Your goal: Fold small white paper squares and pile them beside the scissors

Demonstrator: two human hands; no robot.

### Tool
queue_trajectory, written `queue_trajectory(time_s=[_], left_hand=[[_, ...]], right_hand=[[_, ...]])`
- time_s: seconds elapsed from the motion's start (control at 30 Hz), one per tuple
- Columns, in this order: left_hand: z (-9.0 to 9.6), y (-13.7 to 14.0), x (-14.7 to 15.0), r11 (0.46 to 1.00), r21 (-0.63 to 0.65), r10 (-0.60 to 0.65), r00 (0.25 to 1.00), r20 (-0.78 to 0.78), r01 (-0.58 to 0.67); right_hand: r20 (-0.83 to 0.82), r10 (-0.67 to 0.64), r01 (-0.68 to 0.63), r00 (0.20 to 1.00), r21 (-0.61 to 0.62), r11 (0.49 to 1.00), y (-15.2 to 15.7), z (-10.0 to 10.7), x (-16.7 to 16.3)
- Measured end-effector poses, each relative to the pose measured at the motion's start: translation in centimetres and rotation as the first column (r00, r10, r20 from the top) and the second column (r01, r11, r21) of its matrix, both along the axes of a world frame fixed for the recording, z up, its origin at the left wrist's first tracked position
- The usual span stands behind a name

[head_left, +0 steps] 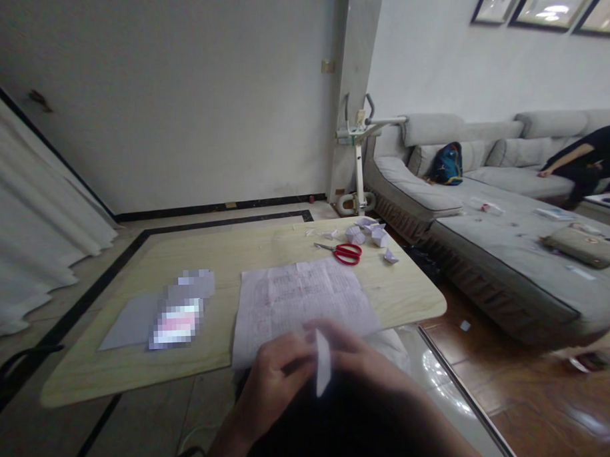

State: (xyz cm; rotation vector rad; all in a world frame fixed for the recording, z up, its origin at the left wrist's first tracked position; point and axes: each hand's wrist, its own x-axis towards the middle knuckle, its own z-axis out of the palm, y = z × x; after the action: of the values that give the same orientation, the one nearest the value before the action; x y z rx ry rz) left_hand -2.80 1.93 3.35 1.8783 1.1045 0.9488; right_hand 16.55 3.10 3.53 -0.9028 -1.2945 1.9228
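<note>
Close to my body, a narrow folded strip of white paper (322,364) is held between my two hands at the table's near edge. My left hand (284,366) has its fingers closed at the strip's left side. From the right, my right hand (346,350) curls round the strip, its fingertips near its top; some fingers are blurred. Beneath and beyond the hands lies a large printed sheet (297,289) with creases, hanging over the near edge. Red-handled scissors (346,254) rest just past its far right corner. Several folded paper pieces (355,235) sit at the far right corner.
The pale wooden table (220,258) has rounded corners. On its left lie a white sheet (131,321) and a blurred-out lit object (178,319). A grey sofa (526,247) with a blue backpack (447,163) stands right, where another person's arm (572,156) shows.
</note>
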Motion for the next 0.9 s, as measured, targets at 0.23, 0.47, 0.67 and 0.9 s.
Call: queue_trajectory(time_s=[0.23,0.47,0.67,0.9], left_hand=[[0.09,-0.05,0.08,0.999,-0.037,0.006,1.000,-0.028,-0.007],[0.29,-0.27,0.53,0.996,-0.085,0.028,0.998,0.064,-0.023],[0.32,-0.22,0.70,0.995,-0.098,0.028,0.997,0.074,-0.021],[-0.41,0.11,0.74,0.982,-0.154,0.129,0.986,0.104,-0.113]], right_hand=[[0.042,0.024,-0.028,0.999,0.109,0.994,0.17,-0.27,0.36],[0.025,0.037,-0.039,0.999,0.100,0.994,0.34,-0.24,0.33],[-0.018,0.021,-0.020,1.000,0.041,0.999,0.32,0.23,0.24],[-0.005,-0.049,0.049,0.999,0.117,0.992,0.32,-0.05,0.02]])
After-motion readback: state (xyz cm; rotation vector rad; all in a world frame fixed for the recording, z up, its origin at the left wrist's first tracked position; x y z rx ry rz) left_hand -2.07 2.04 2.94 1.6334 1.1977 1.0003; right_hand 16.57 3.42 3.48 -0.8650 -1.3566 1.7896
